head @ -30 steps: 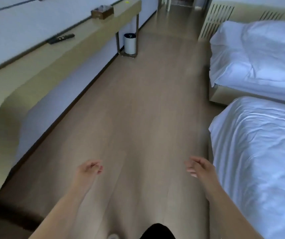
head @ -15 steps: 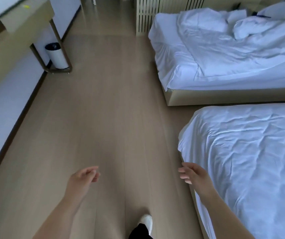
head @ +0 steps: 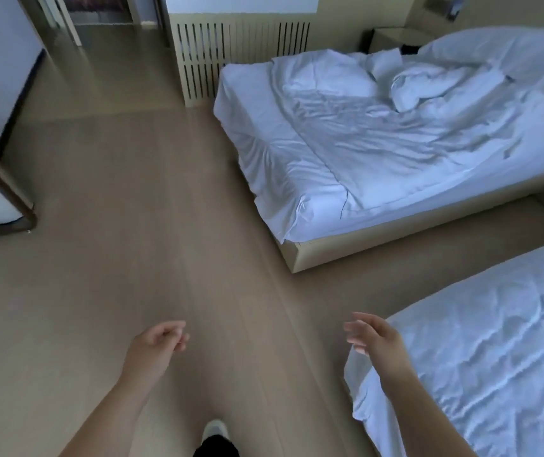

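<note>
Two hazards, as judged: the forward shoe [head: 215, 430] could snag the overhanging sheet [head: 362, 397] at the corner of the near bed [head: 494, 341], because the path along the floor [head: 165, 225] runs close beside it; and a grab made in mid-stride could bunch the fabric rather than take its edge. The left hand [head: 160, 341] hangs with fingers loosely curled, empty, touching nothing. The right hand [head: 374, 336] is open, fingers spread, empty, poised over that corner; no contact shows. The far bed [head: 379, 143], rumpled, lies well apart.
</note>
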`<state>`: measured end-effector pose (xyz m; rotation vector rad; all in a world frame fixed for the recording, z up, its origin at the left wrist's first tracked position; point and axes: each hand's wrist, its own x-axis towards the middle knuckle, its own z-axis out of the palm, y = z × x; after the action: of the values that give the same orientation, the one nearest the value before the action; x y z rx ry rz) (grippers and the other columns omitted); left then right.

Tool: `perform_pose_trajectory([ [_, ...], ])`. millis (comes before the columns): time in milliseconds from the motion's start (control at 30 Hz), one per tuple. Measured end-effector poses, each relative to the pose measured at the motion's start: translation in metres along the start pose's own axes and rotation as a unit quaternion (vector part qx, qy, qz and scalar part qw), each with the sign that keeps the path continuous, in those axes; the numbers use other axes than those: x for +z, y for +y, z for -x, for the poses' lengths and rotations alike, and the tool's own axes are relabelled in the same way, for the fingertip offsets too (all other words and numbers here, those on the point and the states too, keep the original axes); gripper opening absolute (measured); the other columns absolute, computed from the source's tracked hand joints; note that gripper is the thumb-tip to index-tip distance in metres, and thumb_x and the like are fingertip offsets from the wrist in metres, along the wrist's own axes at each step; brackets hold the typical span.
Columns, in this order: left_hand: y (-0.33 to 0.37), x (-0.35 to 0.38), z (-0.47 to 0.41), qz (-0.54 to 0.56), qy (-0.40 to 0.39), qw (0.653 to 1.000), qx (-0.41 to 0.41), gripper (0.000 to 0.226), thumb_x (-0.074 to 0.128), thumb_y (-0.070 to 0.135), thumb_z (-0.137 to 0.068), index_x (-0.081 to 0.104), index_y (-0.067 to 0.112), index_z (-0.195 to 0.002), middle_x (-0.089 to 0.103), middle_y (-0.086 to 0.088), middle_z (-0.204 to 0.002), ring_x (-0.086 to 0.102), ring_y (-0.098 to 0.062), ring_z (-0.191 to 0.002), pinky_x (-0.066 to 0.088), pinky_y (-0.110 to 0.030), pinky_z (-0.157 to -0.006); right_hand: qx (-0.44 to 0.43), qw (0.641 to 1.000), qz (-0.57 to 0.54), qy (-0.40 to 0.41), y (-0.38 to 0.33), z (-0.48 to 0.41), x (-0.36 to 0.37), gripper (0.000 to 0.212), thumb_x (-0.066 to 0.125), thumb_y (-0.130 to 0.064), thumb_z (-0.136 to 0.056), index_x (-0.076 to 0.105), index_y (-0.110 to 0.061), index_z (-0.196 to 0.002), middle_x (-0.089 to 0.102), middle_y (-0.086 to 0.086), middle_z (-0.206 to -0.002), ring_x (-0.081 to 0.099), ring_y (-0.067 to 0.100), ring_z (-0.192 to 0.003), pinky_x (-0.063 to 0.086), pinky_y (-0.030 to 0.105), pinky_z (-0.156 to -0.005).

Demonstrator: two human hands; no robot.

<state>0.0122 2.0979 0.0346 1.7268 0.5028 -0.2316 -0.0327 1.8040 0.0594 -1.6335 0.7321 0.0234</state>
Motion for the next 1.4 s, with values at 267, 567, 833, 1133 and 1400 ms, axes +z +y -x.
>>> perform_pose_trajectory([
  [267,0.133,0.147,-0.16,-0.087,-0.197,0.974,0.068,0.017,0.045,0.001,-0.093,0.061,0.007,-0.091,0.06,-0.001,-0.071,0.057,0.007,-0.045,0.043,-0.009,-0.057,0.062,0.984,-0.065,0.151,-0.041,-0.096,-0.014,0.015,0.051,-0.002,-0.089,0.061,-0.012,-0.088,0.065,0.004,-0.077,0.06,0.019,-0.07,0.045,0.024,-0.067],
  [567,0.218,0.335,-0.242,-0.152,-0.305,0.939,0.046,0.021,0.051,0.009,-0.092,0.061,0.016,-0.075,0.062,-0.003,-0.073,0.058,-0.013,-0.069,0.043,-0.024,-0.073,0.085,0.961,-0.106,0.241,-0.083,-0.259,-0.091,0.021,0.042,-0.002,-0.093,0.058,-0.016,-0.09,0.065,0.0,-0.08,0.059,0.016,-0.071,0.045,0.024,-0.068],
  [833,0.28,0.474,-0.32,-0.208,-0.331,0.919,0.051,0.02,0.053,0.01,-0.091,0.062,0.019,-0.076,0.066,-0.001,-0.075,0.06,-0.017,-0.071,0.041,-0.025,-0.069,0.063,0.952,-0.095,0.284,-0.154,-0.405,-0.19,0.022,0.042,-0.005,-0.093,0.058,-0.02,-0.089,0.066,-0.003,-0.082,0.06,0.013,-0.073,0.047,0.02,-0.069],
  [1133,0.372,0.712,-0.359,-0.236,-0.437,0.86,0.115,0.024,0.047,0.005,-0.092,0.059,0.019,-0.077,0.063,0.001,-0.075,0.058,-0.014,-0.068,0.04,-0.018,-0.067,0.085,0.913,-0.133,0.376,-0.189,-0.517,-0.31,0.025,0.042,-0.003,-0.093,0.057,-0.021,-0.086,0.065,-0.003,-0.081,0.06,0.014,-0.072,0.046,0.022,-0.068],
  [1400,0.415,0.922,-0.322,-0.237,-0.507,0.811,0.17,0.02,0.045,0.004,-0.093,0.061,0.014,-0.085,0.061,0.002,-0.076,0.057,-0.01,-0.068,0.043,-0.009,-0.059,0.096,0.873,-0.177,0.445,-0.173,-0.575,-0.446,0.026,0.042,-0.003,-0.093,0.055,-0.024,-0.083,0.064,-0.004,-0.082,0.059,0.012,-0.073,0.046,0.02,-0.068],
])
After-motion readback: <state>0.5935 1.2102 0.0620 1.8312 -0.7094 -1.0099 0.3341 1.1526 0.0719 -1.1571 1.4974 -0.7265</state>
